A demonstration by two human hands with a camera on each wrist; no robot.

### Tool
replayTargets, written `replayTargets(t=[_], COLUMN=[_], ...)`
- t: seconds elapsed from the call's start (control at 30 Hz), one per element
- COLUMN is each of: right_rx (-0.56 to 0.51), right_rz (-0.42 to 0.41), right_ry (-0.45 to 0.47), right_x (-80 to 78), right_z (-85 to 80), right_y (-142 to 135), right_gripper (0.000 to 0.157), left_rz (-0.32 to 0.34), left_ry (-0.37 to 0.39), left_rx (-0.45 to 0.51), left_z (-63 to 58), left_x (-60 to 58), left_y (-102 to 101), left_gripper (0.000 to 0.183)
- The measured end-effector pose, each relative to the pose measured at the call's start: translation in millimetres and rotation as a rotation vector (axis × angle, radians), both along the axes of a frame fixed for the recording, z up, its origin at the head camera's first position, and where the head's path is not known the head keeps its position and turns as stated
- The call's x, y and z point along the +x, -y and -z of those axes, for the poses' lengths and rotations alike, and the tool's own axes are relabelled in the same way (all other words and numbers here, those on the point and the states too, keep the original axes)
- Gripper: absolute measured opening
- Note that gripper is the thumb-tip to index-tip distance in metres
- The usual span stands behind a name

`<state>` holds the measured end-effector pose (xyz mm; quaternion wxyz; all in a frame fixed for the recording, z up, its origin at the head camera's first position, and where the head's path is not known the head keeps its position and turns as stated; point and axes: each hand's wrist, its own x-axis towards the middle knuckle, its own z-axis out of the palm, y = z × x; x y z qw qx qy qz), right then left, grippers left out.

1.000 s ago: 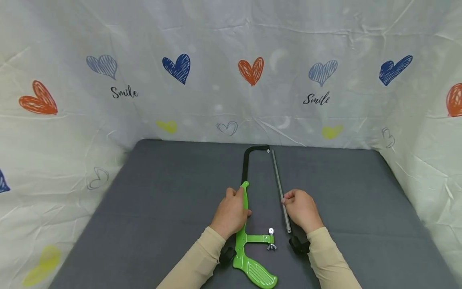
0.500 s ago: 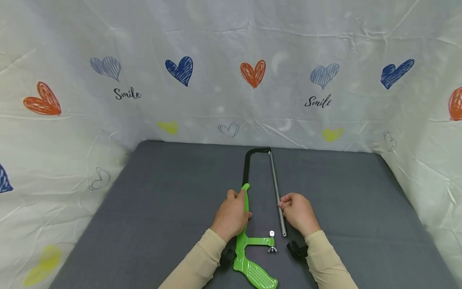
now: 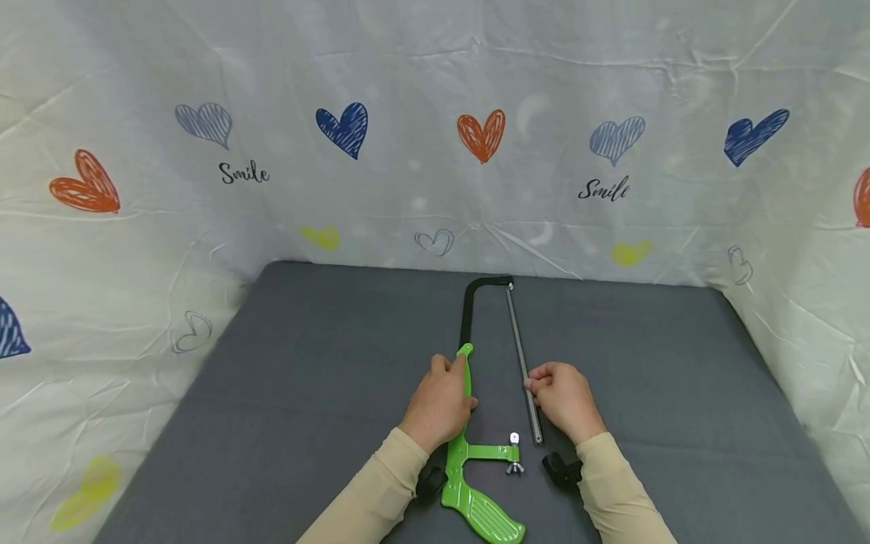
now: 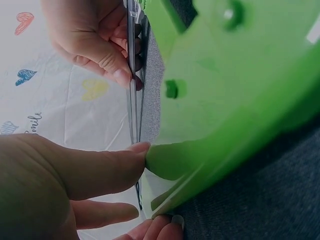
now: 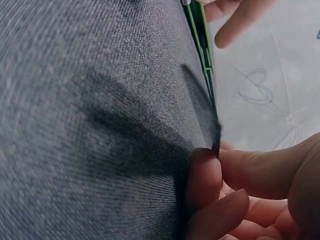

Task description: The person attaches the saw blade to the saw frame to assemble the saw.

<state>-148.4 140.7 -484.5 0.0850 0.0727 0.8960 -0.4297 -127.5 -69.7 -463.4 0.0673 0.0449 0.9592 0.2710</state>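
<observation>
A hacksaw frame lies on the table, with a green handle [image 3: 484, 515] toward the person and a black bow [image 3: 467, 313] reaching away. My left hand [image 3: 438, 400] grips the green middle section. Between thumb and fingers, my right hand [image 3: 566, 399] pinches a thin grey hacksaw blade [image 3: 516, 332] near its lower part. The blade's far end sits right at the pin on the bow's tip [image 3: 510, 284]. Its near end, with a small hole, is to the right of the green arm's pin [image 3: 514, 438] and wing nut [image 3: 515, 468]. In the left wrist view, thumb and fingers [image 4: 115, 172] hold the green metal.
A dark grey cloth [image 3: 306, 400] covers the table. White sheeting [image 3: 408, 189] printed with hearts and "Smile" stands behind it and on both sides. Black wrist straps [image 3: 563, 470] sit on both forearms, close to the saw.
My right hand has shifted slightly left with the blade, bringing its far end from beside the bow's tip to right at the pin. The left hand keeps its grip on the frame.
</observation>
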Motion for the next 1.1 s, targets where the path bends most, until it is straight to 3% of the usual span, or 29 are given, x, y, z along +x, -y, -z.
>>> replayTargets(t=[0.73, 0.97, 1.1], right_rx=[-0.04, -0.082, -0.089], right_rz=[-0.003, -0.033, -0.067], right_ry=[0.019, -0.015, -0.004], right_x=[10.2, -1.3, -5.9], right_z=[13.2, 3.8, -1.4], right_y=[-7.5, -5.7, -1.9], right_gripper=[0.016, 0.023, 0.032], left_rz=[0.011, 0.037, 0.018], left_ry=[0.039, -0.023, -0.011], left_rx=[-0.02, -0.032, -0.051], left_z=[11.1, 6.3, 2.1], left_x=[9.8, -1.8, -5.0], left_y=[-6.1, -7.5, -6.2], left_gripper=[0.072, 0.073, 0.074])
